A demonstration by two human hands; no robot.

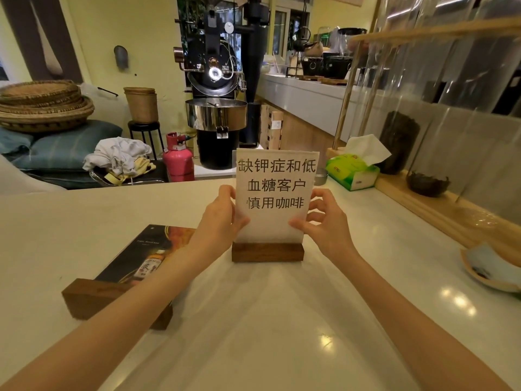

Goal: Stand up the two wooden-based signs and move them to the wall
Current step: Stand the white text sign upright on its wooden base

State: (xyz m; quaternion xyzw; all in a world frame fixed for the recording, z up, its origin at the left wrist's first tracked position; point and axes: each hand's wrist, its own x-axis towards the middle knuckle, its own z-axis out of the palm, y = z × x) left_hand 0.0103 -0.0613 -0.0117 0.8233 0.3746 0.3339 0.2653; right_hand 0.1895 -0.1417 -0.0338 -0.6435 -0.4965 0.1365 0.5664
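Carefully now, left hand and right hand pinching upright white sign: loose panel, possible slipping from wooden base.

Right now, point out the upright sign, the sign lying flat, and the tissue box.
upright sign point(275, 193), head view, middle of its white card
flat sign point(141, 255), head view, its dark printed panel
tissue box point(351, 172), head view, green top face
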